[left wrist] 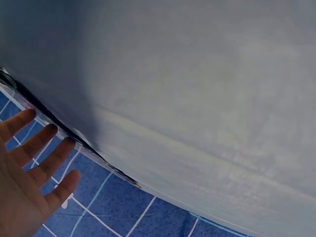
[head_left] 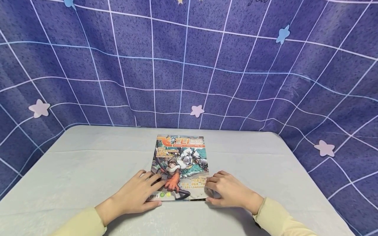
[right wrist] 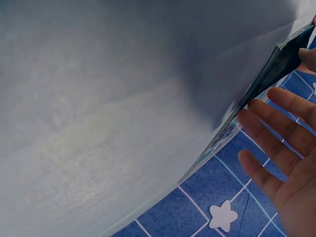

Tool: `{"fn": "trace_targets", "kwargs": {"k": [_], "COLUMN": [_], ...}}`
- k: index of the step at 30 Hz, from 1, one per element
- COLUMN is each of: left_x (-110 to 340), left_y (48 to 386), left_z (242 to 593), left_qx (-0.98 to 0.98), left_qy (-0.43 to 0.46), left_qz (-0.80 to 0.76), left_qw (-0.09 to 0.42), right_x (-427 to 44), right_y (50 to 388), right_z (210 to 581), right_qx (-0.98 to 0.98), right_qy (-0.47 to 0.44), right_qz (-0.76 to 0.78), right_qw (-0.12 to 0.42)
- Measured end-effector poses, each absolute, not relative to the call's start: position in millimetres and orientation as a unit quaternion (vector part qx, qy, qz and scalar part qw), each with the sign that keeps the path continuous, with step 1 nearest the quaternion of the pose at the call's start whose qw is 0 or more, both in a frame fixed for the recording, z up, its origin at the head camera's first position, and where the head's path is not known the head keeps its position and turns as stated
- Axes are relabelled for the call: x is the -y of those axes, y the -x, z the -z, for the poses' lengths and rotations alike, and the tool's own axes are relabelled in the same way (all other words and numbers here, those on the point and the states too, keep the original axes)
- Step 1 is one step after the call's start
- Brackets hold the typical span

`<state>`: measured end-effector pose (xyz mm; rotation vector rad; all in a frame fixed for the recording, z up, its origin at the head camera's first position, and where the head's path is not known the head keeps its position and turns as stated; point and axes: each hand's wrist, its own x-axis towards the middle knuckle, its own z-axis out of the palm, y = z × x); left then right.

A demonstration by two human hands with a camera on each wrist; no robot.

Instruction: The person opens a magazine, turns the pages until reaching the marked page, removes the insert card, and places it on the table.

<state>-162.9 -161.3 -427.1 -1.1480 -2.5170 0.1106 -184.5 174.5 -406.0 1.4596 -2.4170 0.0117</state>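
A magazine (head_left: 183,164) with a colourful illustrated cover lies face up, its title at the far end. My left hand (head_left: 138,191) rests at its lower left side, fingers spread over the edge, thumb on the table. At the lower right side, my right hand (head_left: 228,190) touches the edge with loosely bent fingers. The right wrist view shows the fingertips along the magazine's side (right wrist: 261,79) and the thumb by its near corner, where the edge stands slightly raised over a dark gap. In the left wrist view, the fingers (left wrist: 44,148) are spread beside the magazine's thin dark edge.
The magazine lies on a table (head_left: 88,164) covered with a pale cloth. Behind and beside the table hangs a blue curtain (head_left: 168,75) with a grid of light lines and several stars.
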Motion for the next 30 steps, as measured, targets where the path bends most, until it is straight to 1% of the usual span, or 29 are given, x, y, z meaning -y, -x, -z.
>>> {"fn": "trace_targets", "kwargs": {"k": [11,30], "left_x": [160.0,159.8], "left_y": [164.3,163.5], "left_z": [427.6,426.2], "left_qx": [0.892,0.897], "left_qy": [0.408,0.404], "left_qz": [-0.039,-0.026], "left_qw": [0.189,0.18], "right_x": [-173.4,-173.6], "right_y": [185.6,185.3], "right_z": [406.8,407.3], "right_qx": [0.834,0.824], "right_qy": [-0.523,-0.539], "right_qz": [-0.004,-0.013], "right_qw": [0.176,0.176]}}
